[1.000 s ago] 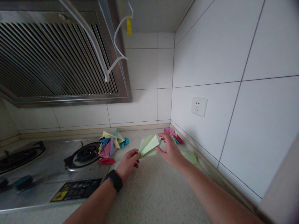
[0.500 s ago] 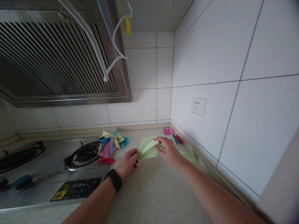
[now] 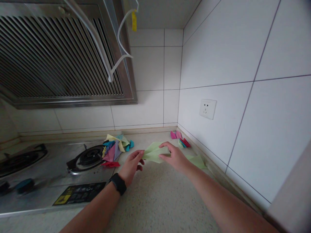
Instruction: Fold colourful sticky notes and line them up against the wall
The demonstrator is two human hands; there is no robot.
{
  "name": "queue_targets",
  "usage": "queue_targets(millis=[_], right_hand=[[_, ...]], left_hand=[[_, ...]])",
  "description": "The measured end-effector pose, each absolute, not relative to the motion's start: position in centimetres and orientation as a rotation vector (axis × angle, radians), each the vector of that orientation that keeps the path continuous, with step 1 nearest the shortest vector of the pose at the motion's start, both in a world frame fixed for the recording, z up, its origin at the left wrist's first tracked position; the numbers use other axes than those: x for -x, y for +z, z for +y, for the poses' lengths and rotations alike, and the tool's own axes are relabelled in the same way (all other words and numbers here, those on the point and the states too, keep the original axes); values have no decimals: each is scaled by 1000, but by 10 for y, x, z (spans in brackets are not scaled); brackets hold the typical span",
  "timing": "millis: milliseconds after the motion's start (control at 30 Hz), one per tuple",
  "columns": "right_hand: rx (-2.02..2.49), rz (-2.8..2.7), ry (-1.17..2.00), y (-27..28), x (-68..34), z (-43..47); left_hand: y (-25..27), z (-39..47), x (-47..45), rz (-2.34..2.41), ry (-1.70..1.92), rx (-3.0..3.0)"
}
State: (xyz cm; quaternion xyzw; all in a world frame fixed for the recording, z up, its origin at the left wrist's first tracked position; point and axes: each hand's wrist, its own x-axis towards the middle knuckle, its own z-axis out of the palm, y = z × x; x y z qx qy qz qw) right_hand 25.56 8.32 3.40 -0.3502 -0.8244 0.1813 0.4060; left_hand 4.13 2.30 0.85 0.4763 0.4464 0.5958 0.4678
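A pale green folded paper (image 3: pixel 153 152) is held up above the countertop between my two hands. My left hand (image 3: pixel 133 162), with a black watch on its wrist, pinches the paper's narrow left end. On the other side, my right hand (image 3: pixel 173 156) grips the wider right part between thumb and fingers. Another pale green sheet (image 3: pixel 196 161) lies on the counter, partly behind my right wrist. To the left, a pile of colourful folded papers (image 3: pixel 115 149) rests at the stove's edge, with a red folded piece (image 3: pixel 111 164) in front of it.
The gas stove (image 3: pixel 55 176) fills the left side, under a slatted range hood (image 3: pixel 63 58) with a white cable (image 3: pixel 119 38) hanging by it. Small pink folded papers (image 3: pixel 176 134) and a red one (image 3: pixel 185 142) sit in the back corner. A socket (image 3: pixel 208 109) is on the right wall.
The green paper has turned from spread, raised flaps to a flatter shape between my hands. My hands have stayed nearly in place, and the view has shifted slightly.
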Motion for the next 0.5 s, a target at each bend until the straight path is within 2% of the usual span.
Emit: queue_targets(millis=[300, 500], right_hand=[[903, -2070, 486, 38, -260, 86], [959, -2128, 395, 57, -278, 87]], left_hand=[[6, 26, -41, 1088, 1448, -1297], [9, 21, -45, 1074, 1357, -1382]])
